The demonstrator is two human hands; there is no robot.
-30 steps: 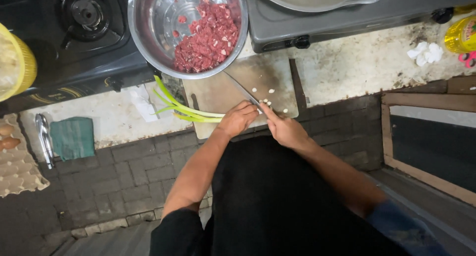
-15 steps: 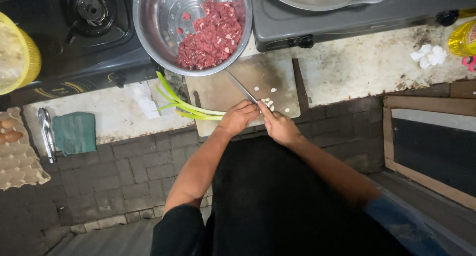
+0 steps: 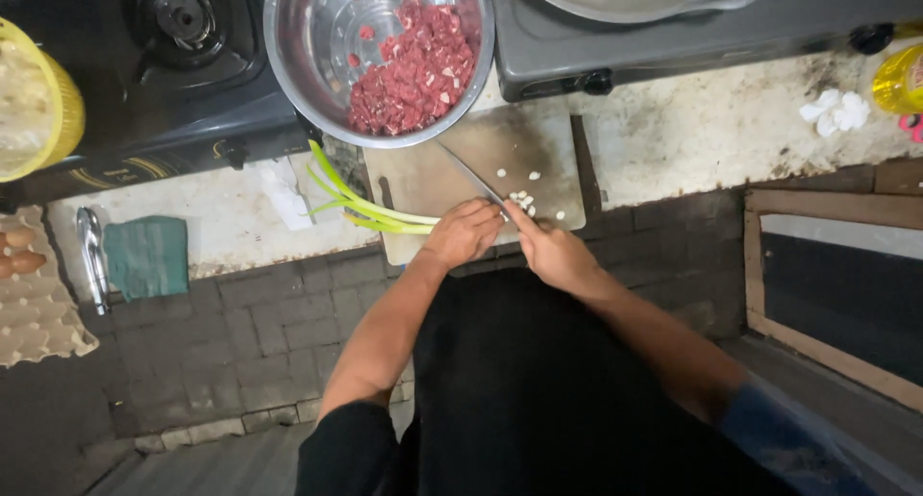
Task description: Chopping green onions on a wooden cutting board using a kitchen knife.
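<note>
The left hand (image 3: 466, 232) is pinning the green onions (image 3: 370, 208) on the cutting board (image 3: 500, 164), at 9 o'clock of the right hand (image 3: 553, 251), which is gripping the knife (image 3: 471, 177). Fingertips are sitting close; a slip could nick them.

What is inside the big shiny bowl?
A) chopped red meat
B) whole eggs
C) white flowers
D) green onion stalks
A: the metal bowl at the top of the cutting board holds a pile of small red meat pieces; the eggs sit in a tray at far left, and the green stalks lie on the board by the left hand.
</note>
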